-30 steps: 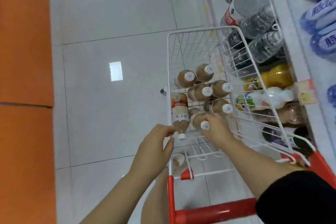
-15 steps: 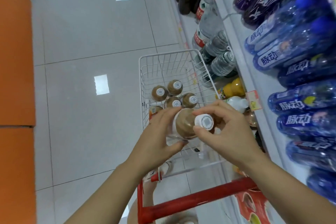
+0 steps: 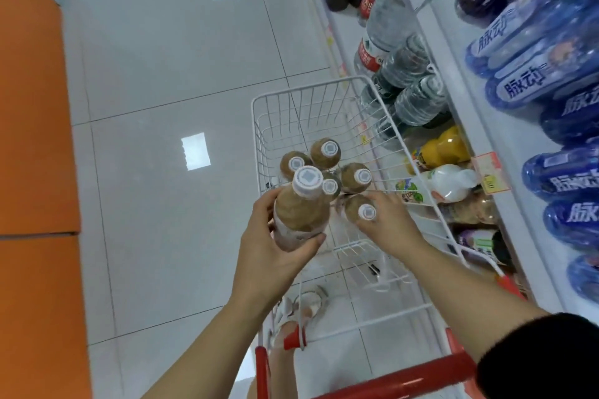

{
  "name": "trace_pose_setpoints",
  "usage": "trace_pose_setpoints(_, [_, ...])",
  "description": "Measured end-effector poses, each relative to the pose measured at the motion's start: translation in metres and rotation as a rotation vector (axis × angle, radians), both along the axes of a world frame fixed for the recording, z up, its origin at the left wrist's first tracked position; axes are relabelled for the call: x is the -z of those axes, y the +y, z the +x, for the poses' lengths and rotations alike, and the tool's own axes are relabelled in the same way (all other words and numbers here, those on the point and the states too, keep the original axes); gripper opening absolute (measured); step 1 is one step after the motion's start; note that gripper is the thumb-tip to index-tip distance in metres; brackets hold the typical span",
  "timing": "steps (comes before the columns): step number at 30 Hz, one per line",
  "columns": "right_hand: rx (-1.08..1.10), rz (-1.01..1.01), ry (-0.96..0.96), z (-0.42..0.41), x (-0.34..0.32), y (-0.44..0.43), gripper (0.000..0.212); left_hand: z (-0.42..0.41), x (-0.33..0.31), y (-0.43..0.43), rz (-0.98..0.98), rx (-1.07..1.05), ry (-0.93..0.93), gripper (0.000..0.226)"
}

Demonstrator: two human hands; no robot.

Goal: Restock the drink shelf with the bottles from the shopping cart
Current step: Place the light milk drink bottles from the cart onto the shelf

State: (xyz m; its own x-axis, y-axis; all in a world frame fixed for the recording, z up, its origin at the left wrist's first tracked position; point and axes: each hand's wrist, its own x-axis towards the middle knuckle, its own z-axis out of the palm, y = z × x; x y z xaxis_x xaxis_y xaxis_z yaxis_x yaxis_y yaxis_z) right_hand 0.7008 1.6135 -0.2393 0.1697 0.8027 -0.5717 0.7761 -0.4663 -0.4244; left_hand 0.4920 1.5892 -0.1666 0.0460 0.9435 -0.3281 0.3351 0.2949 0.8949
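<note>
A white wire shopping cart with a red handle stands beside the drink shelf on the right. Several brown bottles with white caps stand upright in the cart. My left hand grips one brown bottle around its body and holds it above the cart's left side. My right hand is down in the cart, its fingers curled round another brown bottle just below the cap.
The shelf holds blue bottles on the upper tier, water bottles, a yellow bottle and a white bottle lower down. An orange unit lines the left. Tiled floor lies between. My feet show under the cart.
My left hand now holds the lifted bottle alone. My right hand let go of its cap and dropped into the cart onto another bottle. The view shifted slightly.
</note>
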Motion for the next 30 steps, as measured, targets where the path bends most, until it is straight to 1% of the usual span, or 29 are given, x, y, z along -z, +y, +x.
trace_pose_setpoints(2, [0.012, -0.024, -0.043, -0.007, 0.022, 0.003, 0.042, -0.004, 0.006, 0.001, -0.009, -0.009, -0.006, 0.070])
trace_pose_setpoints(5, [0.040, 0.016, -0.092, -0.014, 0.039, 0.007, 0.021, -0.008, 0.010, 0.001, -0.010, -0.028, -0.009, 0.072])
trace_pose_setpoints(6, [0.044, 0.027, -0.104, -0.014, 0.042, 0.006, 0.017, -0.009, 0.011, 0.001, -0.007, -0.031, -0.009, 0.072])
trace_pose_setpoints(10, [0.087, 0.079, -0.084, -0.015, 0.022, -0.002, 0.010, -0.011, -0.002, 0.000, 0.014, -0.016, -0.005, 0.070])
trace_pose_setpoints(12, [0.116, 0.117, -0.027, -0.014, -0.011, -0.009, 0.003, -0.010, -0.016, -0.001, 0.026, 0.006, -0.013, 0.070])
trace_pose_setpoints(15, [0.175, 0.227, 0.129, -0.003, -0.089, -0.028, 0.015, 0.000, -0.054, -0.005, 0.050, 0.043, -0.053, 0.072])
trace_pose_setpoints(18, [0.266, 0.421, 0.177, 0.015, -0.188, -0.055, 0.022, 0.024, -0.111, -0.012, 0.115, 0.097, -0.125, 0.071])
trace_pose_setpoints(21, [0.317, 0.652, 0.145, 0.033, -0.284, -0.088, 0.029, 0.055, -0.173, -0.024, 0.230, 0.159, -0.197, 0.071])
trace_pose_setpoints(24, [0.373, 0.869, 0.124, 0.051, -0.373, -0.122, 0.030, 0.089, -0.239, -0.038, 0.367, 0.228, -0.285, 0.073])
trace_pose_setpoints(27, [0.394, 1.112, 0.012, 0.068, -0.447, -0.158, 0.029, 0.123, -0.307, -0.059, 0.506, 0.314, -0.409, 0.069])
trace_pose_setpoints(30, [0.407, 1.321, -0.121, 0.082, -0.507, -0.197, 0.027, 0.154, -0.366, -0.080, 0.623, 0.389, -0.529, 0.069])
